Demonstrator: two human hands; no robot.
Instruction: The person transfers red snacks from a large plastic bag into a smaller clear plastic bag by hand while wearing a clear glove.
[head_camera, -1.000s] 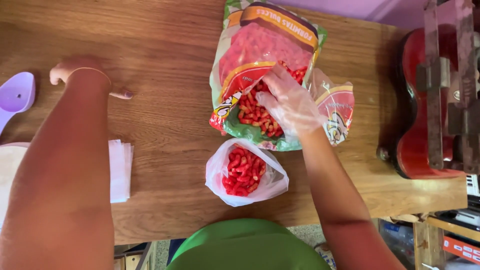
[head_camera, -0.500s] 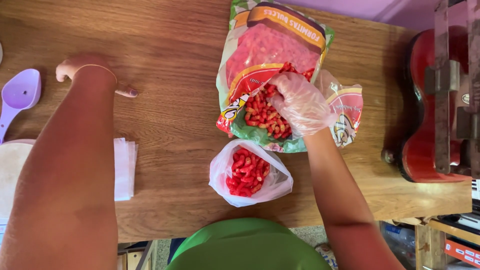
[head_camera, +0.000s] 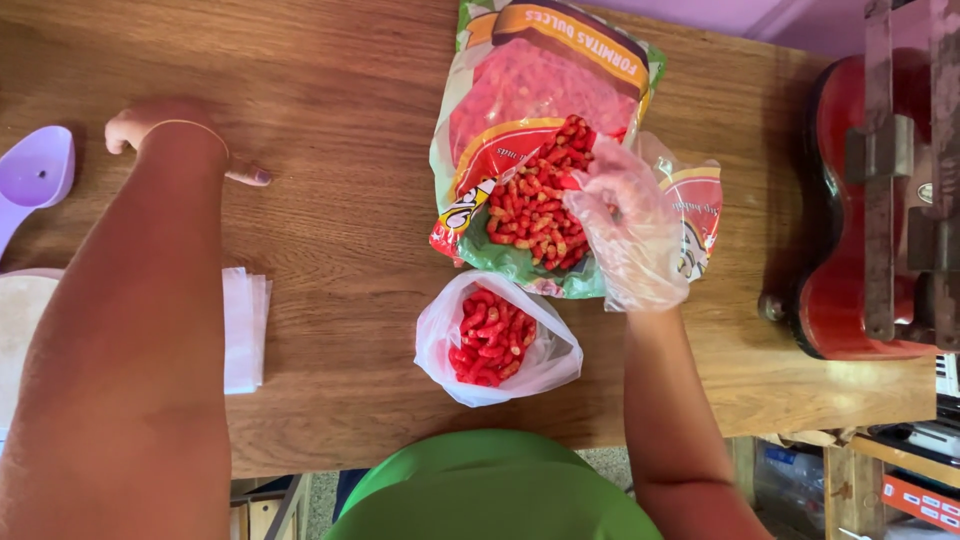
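A large open snack bag (head_camera: 545, 90) lies on the wooden table (head_camera: 340, 90), with red snack sticks (head_camera: 530, 215) heaped at its mouth. My right hand (head_camera: 630, 225), in a thin clear glove, is at the bag's opening on the right side of the heap. Its fingers are curled around a few sticks. Just below stands a small clear plastic bag (head_camera: 497, 338), open and partly filled with the same red sticks. My left hand (head_camera: 165, 130) rests flat on the table at the far left, holding nothing, and my forearm hides most of it.
A purple scoop (head_camera: 38, 170) lies at the left edge. A stack of small clear bags (head_camera: 246, 330) sits beside my left forearm, and a pale round surface (head_camera: 20, 340) is beyond it. A red machine with metal bars (head_camera: 870, 200) stands at the right. My green shirt (head_camera: 490, 490) fills the bottom.
My gloved right hand has drawn back to the right across the heap of red sticks, fingers closing. My left hand stays on the table.
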